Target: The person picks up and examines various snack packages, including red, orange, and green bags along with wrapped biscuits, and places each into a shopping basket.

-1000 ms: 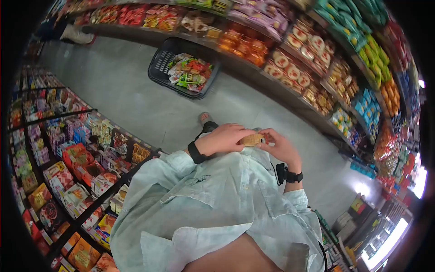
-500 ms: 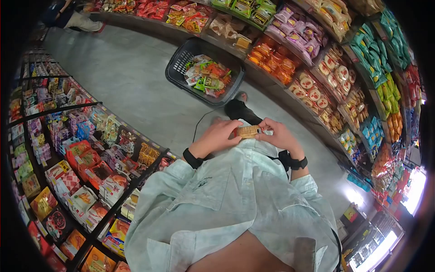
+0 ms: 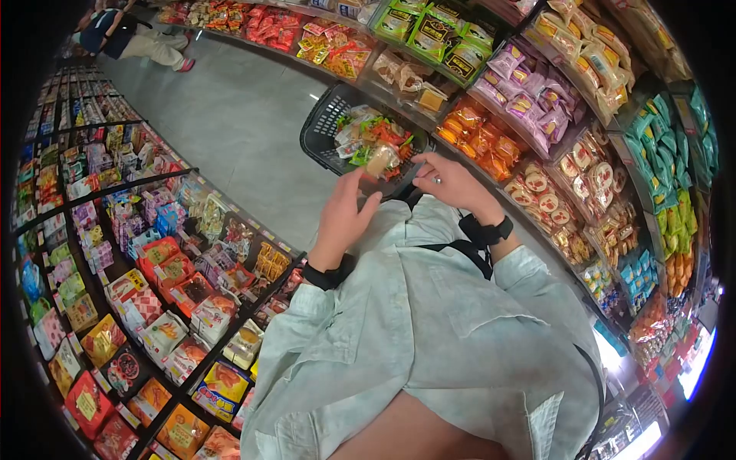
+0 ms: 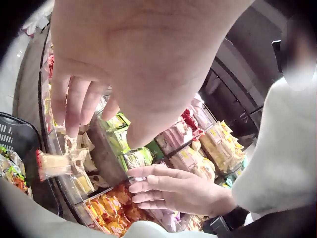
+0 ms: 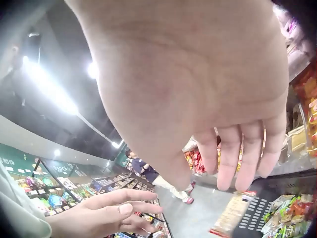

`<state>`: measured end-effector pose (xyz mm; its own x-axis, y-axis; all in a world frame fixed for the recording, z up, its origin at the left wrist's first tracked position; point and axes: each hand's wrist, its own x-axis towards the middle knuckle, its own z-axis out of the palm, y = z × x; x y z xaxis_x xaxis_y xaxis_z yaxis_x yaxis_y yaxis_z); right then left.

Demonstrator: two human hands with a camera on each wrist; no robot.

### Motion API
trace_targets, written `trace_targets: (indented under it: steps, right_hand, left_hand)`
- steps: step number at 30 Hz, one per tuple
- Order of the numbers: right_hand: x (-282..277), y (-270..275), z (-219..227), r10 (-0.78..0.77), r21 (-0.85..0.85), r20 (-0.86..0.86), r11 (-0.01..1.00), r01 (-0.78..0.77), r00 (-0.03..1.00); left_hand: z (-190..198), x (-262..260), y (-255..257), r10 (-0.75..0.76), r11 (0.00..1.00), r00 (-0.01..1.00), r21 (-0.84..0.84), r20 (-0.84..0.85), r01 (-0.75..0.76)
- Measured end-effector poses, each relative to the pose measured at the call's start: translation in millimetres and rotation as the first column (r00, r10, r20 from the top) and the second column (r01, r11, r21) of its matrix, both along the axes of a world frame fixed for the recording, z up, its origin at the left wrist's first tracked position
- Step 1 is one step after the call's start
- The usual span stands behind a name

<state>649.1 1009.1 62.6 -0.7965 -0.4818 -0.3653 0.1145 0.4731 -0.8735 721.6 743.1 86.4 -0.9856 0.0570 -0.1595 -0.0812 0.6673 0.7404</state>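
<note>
A small packaged snack [image 3: 381, 161], tan in a clear wrapper with red ends, hangs in the air beyond my fingertips; neither hand touches it. In the right wrist view the same snack [image 5: 234, 213] overlaps the edge of the black shopping basket [image 3: 318, 138]. My left hand [image 3: 343, 218] is on the left with its fingers spread and relaxed. Opposite it, my right hand [image 3: 458, 185] wears a ring and has loosely bent fingers around nothing. Several colourful snack packets [image 3: 360, 132] lie in the basket, on the floor ahead.
Shelves of bagged snacks [image 3: 537, 100] run along the right, close beside the basket. On the left stands a low display of packets [image 3: 169, 268]. Between them stretches the grey floor [image 3: 230, 100], with another person [image 3: 134, 38] at the far left.
Both hands have moved forward and apart, letting go of the packaged snack they held between them. It is now over the basket in the head view. My view has shifted toward the basket.
</note>
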Motion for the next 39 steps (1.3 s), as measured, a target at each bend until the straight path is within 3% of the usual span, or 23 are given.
trace_targets:
  steps: [4,7,10,15,19,22,28,32,35,39]
  right_hand:
    - [-11,10,-9,0.030,-0.012,-0.003,0.999,-0.030,1.000]
    - [-8,14,-11,0.008,-0.006,-0.019,1.000,-0.008,1.000]
    - [5,13,-15,-0.054,0.021,-0.042,0.998,0.055,0.998]
    - [46,4,3,-0.236,0.153,-0.033,0.959,0.238,0.971]
    - [105,-12,2,-0.417,0.203,0.014,0.891,0.406,0.909]
    - [158,-29,2,-0.523,0.242,0.021,0.830,0.503,0.852]
    - [261,-63,28,-0.618,0.365,0.108,0.753,0.548,0.778]
    - [308,-74,23,-0.738,0.364,0.093,0.650,0.667,0.669]
    - [321,-84,23,-0.774,0.346,0.080,0.613,0.711,0.628]
    - [346,-78,9,-0.751,0.222,0.127,0.658,0.720,0.648]
  left_hand:
    - [-14,-12,5,-0.155,0.987,0.986,0.046,0.059,0.152]
    - [-22,-24,3,-0.394,0.917,0.911,-0.021,0.124,0.399]
    - [-24,-36,-4,-0.508,0.835,0.839,-0.128,0.196,0.535]
    - [-26,-43,-25,-0.593,0.766,0.789,-0.187,0.164,0.615]
    - [-39,-30,-50,-0.691,0.693,0.708,-0.143,0.143,0.706]
    - [-62,-11,-76,-0.748,0.630,0.636,-0.095,0.191,0.770]
    - [-98,26,-122,-0.801,0.507,0.469,0.006,0.372,0.862]
    - [-93,22,-116,-0.842,0.400,0.352,0.035,0.408,0.916]
    - [-101,17,-101,-0.893,0.257,0.282,-0.118,0.351,0.959]
    - [-71,16,-59,-0.909,0.320,0.344,-0.136,0.234,0.938]
